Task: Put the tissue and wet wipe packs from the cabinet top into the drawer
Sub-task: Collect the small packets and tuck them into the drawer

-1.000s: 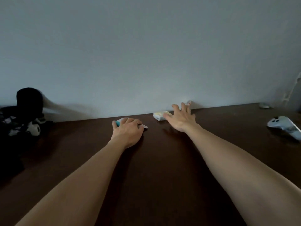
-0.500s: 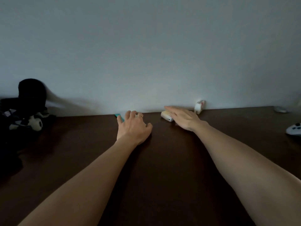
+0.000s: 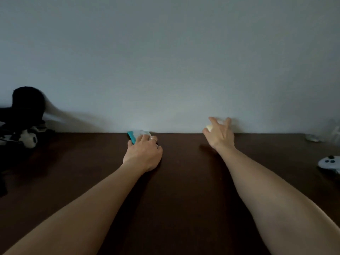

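Note:
The dark brown cabinet top (image 3: 185, 183) runs back to a grey wall. A teal and white wet wipe pack (image 3: 138, 134) lies at the wall, and my left hand (image 3: 143, 154) rests on its near end with fingers curled over it. Further right, my right hand (image 3: 219, 134) is raised a little above the wood with its fingers spread. A small pale yellow-white tissue pack (image 3: 209, 127) shows between its thumb and forefinger; most of the pack is hidden behind the hand. No drawer is in view.
A black and white heap of soft things (image 3: 24, 126) fills the far left of the top. A white game controller (image 3: 330, 162) lies at the right edge, with a small clear object (image 3: 312, 138) behind it near the wall.
My right hand has closed round the pale pack and come up off the wood, moving right toward the wall. My left hand has slid back onto the teal pack, which now shows more.

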`<state>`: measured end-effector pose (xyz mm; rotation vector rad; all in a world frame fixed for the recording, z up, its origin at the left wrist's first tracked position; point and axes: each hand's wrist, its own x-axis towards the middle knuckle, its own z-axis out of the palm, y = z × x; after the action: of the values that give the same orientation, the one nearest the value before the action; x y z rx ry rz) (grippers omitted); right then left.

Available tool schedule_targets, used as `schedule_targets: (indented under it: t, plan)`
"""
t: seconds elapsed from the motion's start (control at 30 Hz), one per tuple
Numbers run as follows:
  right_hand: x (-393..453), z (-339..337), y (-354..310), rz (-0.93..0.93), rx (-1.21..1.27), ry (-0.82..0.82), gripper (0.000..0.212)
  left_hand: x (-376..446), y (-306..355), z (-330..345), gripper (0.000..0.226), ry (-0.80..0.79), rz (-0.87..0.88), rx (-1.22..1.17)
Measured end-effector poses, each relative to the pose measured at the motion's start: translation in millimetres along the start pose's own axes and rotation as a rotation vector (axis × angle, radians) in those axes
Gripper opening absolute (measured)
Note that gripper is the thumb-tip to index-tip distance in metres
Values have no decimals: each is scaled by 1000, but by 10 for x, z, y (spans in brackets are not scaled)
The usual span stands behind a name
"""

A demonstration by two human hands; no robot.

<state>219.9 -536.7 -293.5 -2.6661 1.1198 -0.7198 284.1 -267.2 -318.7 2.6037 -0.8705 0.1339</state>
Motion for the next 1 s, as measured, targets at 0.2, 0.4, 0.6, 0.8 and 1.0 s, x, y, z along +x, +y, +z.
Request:
schedule_targets:
  t: [0.2, 0.4, 0.6, 0.8, 1.0]
  plan:
    - [63, 52, 3, 252, -100, -122, 57, 36, 2, 28, 48, 0, 7, 13]
    - [-167, 17, 41, 133, -80, -35, 47, 20, 35, 12, 43, 35, 5, -27]
    - [-726, -286, 44, -21, 238, -179, 51, -225, 137, -156, 27, 115, 47, 34]
    - [-1549, -821, -15, -101, 801, -480, 24, -839, 80, -399, 14, 90, 48, -14]
    - [-2319, -983, -107, -126, 849, -346, 40, -1535, -213, -618, 18, 144, 15, -51]
